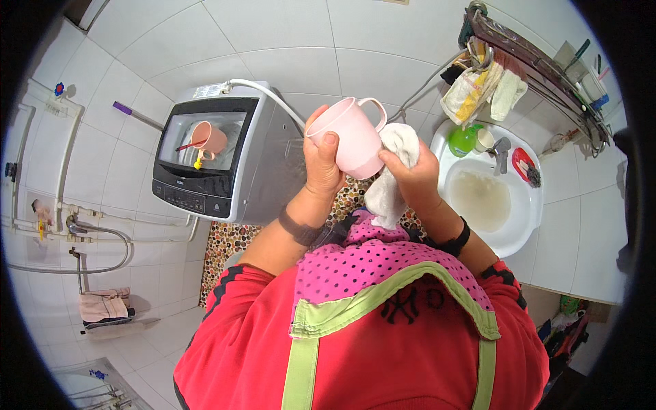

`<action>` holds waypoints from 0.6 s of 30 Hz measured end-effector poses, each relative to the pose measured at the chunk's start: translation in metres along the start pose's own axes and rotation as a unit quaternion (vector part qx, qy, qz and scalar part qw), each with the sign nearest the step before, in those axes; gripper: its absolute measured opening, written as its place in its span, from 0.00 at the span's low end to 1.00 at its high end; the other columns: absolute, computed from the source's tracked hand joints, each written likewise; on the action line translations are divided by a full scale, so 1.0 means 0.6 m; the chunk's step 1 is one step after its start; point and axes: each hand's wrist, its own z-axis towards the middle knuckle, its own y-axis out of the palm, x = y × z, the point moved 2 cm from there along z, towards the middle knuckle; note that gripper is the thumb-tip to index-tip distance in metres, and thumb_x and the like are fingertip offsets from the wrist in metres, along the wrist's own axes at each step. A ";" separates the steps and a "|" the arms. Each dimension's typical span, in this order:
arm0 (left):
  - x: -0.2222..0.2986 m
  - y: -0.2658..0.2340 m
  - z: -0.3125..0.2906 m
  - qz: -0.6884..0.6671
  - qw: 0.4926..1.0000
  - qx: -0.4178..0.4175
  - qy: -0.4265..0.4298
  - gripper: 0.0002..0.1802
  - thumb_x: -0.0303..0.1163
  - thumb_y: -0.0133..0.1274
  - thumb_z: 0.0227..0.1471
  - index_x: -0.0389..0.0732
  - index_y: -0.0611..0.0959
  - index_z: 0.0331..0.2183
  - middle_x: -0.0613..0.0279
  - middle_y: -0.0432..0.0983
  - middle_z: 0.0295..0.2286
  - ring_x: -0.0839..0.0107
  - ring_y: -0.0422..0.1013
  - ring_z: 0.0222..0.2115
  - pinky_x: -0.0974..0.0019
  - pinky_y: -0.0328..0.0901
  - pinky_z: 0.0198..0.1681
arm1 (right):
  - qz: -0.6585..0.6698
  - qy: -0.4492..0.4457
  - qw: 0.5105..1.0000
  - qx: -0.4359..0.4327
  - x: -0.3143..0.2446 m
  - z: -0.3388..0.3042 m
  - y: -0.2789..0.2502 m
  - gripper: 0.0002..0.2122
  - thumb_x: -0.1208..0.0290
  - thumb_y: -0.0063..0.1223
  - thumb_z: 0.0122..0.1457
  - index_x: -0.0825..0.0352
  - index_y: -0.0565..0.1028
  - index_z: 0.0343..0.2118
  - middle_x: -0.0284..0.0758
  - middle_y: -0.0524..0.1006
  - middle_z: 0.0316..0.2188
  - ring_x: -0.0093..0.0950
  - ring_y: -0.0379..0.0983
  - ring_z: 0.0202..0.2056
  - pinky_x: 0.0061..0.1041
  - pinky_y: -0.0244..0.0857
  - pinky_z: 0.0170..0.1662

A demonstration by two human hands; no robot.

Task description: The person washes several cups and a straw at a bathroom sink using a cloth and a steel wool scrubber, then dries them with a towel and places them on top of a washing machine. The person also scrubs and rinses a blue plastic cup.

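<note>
A pale pink plastic mug (352, 142) with a loop handle is tilted in front of my chest. My left hand (324, 158) wraps round its left side, thumb on the outer wall near the rim. On the other side, my right hand (415, 175) grips a white cloth (388, 195) close against the mug's lower wall. Part of the cloth stands up beside the handle and the rest hangs below my fingers. The mug's inside is mostly out of sight.
On the washing machine (205, 154) at left stands another pink mug (213, 139) with a red stick-like thing in it. A white sink (526, 219) at right holds cloudy water. A green bottle (462, 141) stands on its back edge; cloths (471, 92) hang above.
</note>
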 end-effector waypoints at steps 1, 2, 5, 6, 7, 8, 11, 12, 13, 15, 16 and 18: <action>0.002 0.001 -0.001 -0.006 1.000 0.000 0.002 0.49 0.52 0.63 0.37 0.35 0.59 0.53 0.52 0.66 0.44 0.64 0.67 0.44 0.61 0.66 0.47 | -0.058 -0.072 0.996 0.014 -0.015 -0.003 -0.001 0.15 0.74 0.59 0.46 0.71 0.73 0.38 0.37 0.74 0.36 0.28 0.71 0.37 0.26 0.65 0.40; 0.002 0.003 -0.004 -0.019 1.000 0.001 0.010 0.49 0.49 0.64 0.37 0.35 0.59 0.53 0.53 0.66 0.44 0.65 0.66 0.44 0.62 0.65 0.47 | -0.118 -0.152 0.981 0.025 -0.029 -0.004 -0.003 0.15 0.74 0.60 0.45 0.71 0.73 0.37 0.38 0.74 0.35 0.31 0.71 0.37 0.27 0.65 0.40; 0.003 0.012 -0.008 0.042 0.998 -0.041 0.018 0.51 0.48 0.66 0.35 0.36 0.58 0.54 0.53 0.66 0.44 0.64 0.66 0.45 0.63 0.64 0.48 | -0.218 -0.224 0.950 -0.008 -0.050 0.014 0.002 0.16 0.70 0.56 0.46 0.71 0.72 0.38 0.44 0.73 0.34 0.43 0.68 0.36 0.36 0.62 0.42; 0.003 0.013 -0.011 0.081 0.996 -0.043 0.013 0.51 0.48 0.66 0.35 0.36 0.58 0.54 0.53 0.66 0.44 0.64 0.66 0.45 0.63 0.64 0.48 | -0.240 -0.214 0.946 -0.024 -0.052 0.016 0.004 0.16 0.68 0.55 0.47 0.71 0.71 0.38 0.45 0.72 0.35 0.44 0.67 0.36 0.37 0.62 0.42; 0.005 0.013 -0.013 0.083 0.996 -0.042 0.015 0.52 0.47 0.67 0.33 0.36 0.58 0.54 0.53 0.67 0.44 0.65 0.66 0.45 0.63 0.63 0.49 | -0.253 -0.204 0.945 -0.032 -0.052 0.019 0.005 0.16 0.65 0.51 0.50 0.71 0.70 0.38 0.46 0.73 0.34 0.45 0.67 0.35 0.38 0.62 0.41; 0.008 0.012 -0.012 0.085 0.995 -0.042 0.024 0.52 0.48 0.66 0.33 0.36 0.59 0.54 0.54 0.67 0.44 0.65 0.66 0.45 0.63 0.63 0.49 | -0.250 -0.191 0.949 -0.033 -0.051 0.020 0.006 0.16 0.65 0.51 0.51 0.71 0.70 0.38 0.46 0.73 0.33 0.45 0.68 0.35 0.39 0.62 0.41; 0.014 0.005 -0.020 0.117 0.991 -0.044 0.046 0.51 0.51 0.66 0.33 0.34 0.62 0.53 0.55 0.68 0.43 0.66 0.67 0.44 0.64 0.62 0.48 | -0.244 -0.169 0.954 -0.041 -0.047 0.015 0.008 0.16 0.64 0.50 0.52 0.71 0.70 0.38 0.47 0.73 0.29 0.47 0.69 0.33 0.41 0.62 0.38; 0.011 0.003 -0.022 0.106 0.993 -0.044 0.030 0.51 0.48 0.67 0.32 0.35 0.61 0.53 0.54 0.68 0.44 0.66 0.67 0.44 0.63 0.62 0.49 | -0.258 -0.170 0.950 -0.043 -0.046 0.012 0.007 0.15 0.65 0.50 0.52 0.71 0.70 0.38 0.48 0.73 0.29 0.48 0.68 0.32 0.41 0.62 0.38; 0.008 0.000 -0.026 0.090 0.995 -0.042 0.020 0.51 0.46 0.68 0.32 0.35 0.60 0.53 0.54 0.68 0.44 0.66 0.67 0.45 0.63 0.62 0.49 | -0.271 -0.171 0.946 -0.049 -0.046 0.007 0.006 0.15 0.65 0.49 0.52 0.71 0.70 0.38 0.48 0.73 0.29 0.48 0.68 0.32 0.41 0.62 0.37; 0.000 -0.004 -0.027 0.090 0.995 -0.046 0.025 0.50 0.44 0.67 0.34 0.34 0.60 0.53 0.54 0.68 0.44 0.65 0.67 0.44 0.63 0.63 0.49 | -0.282 -0.174 0.941 -0.062 -0.048 -0.001 0.000 0.14 0.65 0.49 0.53 0.71 0.70 0.36 0.47 0.73 0.27 0.46 0.69 0.30 0.40 0.63 0.35; -0.003 -0.008 -0.024 0.070 0.997 -0.035 0.016 0.48 0.45 0.66 0.35 0.34 0.60 0.53 0.54 0.68 0.44 0.65 0.67 0.44 0.62 0.63 0.49 | -0.280 -0.177 0.941 -0.070 -0.049 -0.007 -0.004 0.13 0.65 0.48 0.54 0.71 0.71 0.35 0.46 0.73 0.27 0.44 0.70 0.29 0.37 0.63 0.34; -0.004 -0.018 -0.014 0.040 0.999 -0.007 -0.009 0.46 0.47 0.64 0.38 0.34 0.61 0.53 0.53 0.68 0.44 0.65 0.67 0.44 0.59 0.64 0.49 | -0.196 -0.108 0.966 -0.133 -0.047 -0.019 -0.012 0.12 0.64 0.48 0.55 0.71 0.71 0.33 0.43 0.73 0.25 0.36 0.71 0.27 0.33 0.63 0.32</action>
